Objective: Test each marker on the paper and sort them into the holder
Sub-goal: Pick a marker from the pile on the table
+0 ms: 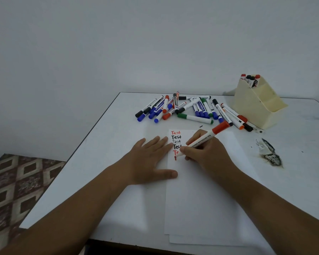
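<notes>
The right hand (204, 150) grips a white-barrelled whiteboard marker with an orange-red cap posted on its far end (201, 141), fingers and thumb curled round the lower barrel in a writing hold, with the tip down on the white sheet of paper (201, 190) just below a column of "Test" words in red and black (176, 139). The left hand (149, 161) lies flat with straight, spread fingers, pressing the left edge of the paper against the white tabletop (99, 162) and holding nothing. A red mark is just starting under the last red word, so the step in hand looks like writing a fresh test line. To do it well, the flat hand should keep pressing down so the sheet cannot slide under the stroke, and the pen should move with light, even pressure, leaving room beneath the previous word so the new ink is easy to judge. A full word shows better than a dot whether the tip is drying out. The cream plastic desk holder with stepped compartments (256, 107) stands at the far right, with a few red- and black-capped markers upright in its tallest back section. The loose pile of blue, black, red and green markers (188, 109) lies far of the paper, untested by the look of it.
</notes>
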The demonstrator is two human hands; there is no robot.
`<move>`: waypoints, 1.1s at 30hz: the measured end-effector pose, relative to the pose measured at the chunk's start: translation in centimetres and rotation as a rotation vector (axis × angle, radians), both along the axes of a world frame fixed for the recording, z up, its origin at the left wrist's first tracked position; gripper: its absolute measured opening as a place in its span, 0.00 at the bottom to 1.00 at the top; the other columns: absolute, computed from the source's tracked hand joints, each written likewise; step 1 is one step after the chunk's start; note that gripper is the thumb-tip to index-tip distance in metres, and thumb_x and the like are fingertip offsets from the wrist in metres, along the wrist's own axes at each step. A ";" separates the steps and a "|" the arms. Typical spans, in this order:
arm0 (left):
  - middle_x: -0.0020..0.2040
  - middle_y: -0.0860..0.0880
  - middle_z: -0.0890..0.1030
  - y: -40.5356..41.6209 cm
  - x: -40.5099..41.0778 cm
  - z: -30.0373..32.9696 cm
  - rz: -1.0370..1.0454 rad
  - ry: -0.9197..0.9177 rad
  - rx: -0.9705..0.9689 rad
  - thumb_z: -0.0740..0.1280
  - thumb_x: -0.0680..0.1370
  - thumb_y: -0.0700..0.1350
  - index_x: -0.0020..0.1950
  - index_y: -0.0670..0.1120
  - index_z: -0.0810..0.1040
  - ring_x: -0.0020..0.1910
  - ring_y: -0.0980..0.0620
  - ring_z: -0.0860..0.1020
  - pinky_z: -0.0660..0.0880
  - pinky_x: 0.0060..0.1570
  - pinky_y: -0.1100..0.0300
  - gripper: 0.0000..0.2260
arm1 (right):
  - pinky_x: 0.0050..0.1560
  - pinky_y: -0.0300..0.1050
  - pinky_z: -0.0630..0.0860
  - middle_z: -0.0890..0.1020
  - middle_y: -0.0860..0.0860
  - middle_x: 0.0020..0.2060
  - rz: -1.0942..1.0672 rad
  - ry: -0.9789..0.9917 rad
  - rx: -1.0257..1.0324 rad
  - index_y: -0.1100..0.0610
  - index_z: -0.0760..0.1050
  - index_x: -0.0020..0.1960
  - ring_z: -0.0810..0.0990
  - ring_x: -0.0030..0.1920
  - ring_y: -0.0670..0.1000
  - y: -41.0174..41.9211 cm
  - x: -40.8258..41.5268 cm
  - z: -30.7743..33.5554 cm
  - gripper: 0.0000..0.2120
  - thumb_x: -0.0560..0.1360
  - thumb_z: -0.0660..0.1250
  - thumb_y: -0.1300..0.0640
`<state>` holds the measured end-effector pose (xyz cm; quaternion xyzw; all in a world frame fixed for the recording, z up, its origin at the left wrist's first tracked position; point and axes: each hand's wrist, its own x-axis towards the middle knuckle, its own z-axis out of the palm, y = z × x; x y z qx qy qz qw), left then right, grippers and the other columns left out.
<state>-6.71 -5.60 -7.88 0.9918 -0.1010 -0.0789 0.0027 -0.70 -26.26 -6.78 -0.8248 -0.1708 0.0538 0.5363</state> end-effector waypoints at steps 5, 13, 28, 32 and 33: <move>0.80 0.56 0.39 -0.2 -0.1 0.3 0.003 0.007 0.010 0.46 0.71 0.78 0.80 0.58 0.40 0.79 0.57 0.38 0.42 0.78 0.46 0.43 | 0.44 0.41 0.82 0.84 0.49 0.35 -0.026 -0.075 -0.068 0.50 0.75 0.43 0.85 0.37 0.51 0.3 0.0 -0.2 0.10 0.73 0.77 0.55; 0.80 0.57 0.39 -0.2 -0.2 0.3 0.006 0.009 0.007 0.45 0.70 0.78 0.80 0.58 0.40 0.79 0.57 0.38 0.42 0.78 0.46 0.44 | 0.41 0.39 0.80 0.84 0.51 0.36 -0.027 -0.085 -0.088 0.49 0.73 0.42 0.83 0.37 0.51 0.0 -0.2 -0.2 0.11 0.74 0.76 0.54; 0.80 0.57 0.38 -0.2 -0.2 0.3 0.010 0.015 -0.003 0.45 0.70 0.78 0.80 0.58 0.39 0.78 0.57 0.37 0.42 0.78 0.46 0.44 | 0.40 0.37 0.79 0.83 0.51 0.36 -0.070 -0.081 -0.099 0.50 0.73 0.41 0.81 0.35 0.49 -0.2 -0.1 -0.2 0.11 0.74 0.75 0.55; 0.80 0.57 0.38 -0.1 -0.1 0.2 0.009 0.019 -0.011 0.45 0.70 0.79 0.80 0.59 0.39 0.78 0.58 0.37 0.42 0.78 0.46 0.44 | 0.42 0.41 0.81 0.83 0.52 0.36 -0.081 -0.082 -0.108 0.50 0.73 0.41 0.82 0.36 0.51 -0.2 0.0 -0.2 0.11 0.74 0.75 0.56; 0.80 0.58 0.38 -0.1 -0.1 0.1 0.009 0.015 -0.013 0.45 0.70 0.79 0.80 0.59 0.39 0.78 0.58 0.37 0.42 0.78 0.46 0.44 | 0.42 0.41 0.81 0.83 0.52 0.36 -0.082 -0.075 -0.107 0.50 0.73 0.41 0.82 0.36 0.51 -0.2 0.0 -0.2 0.11 0.74 0.75 0.55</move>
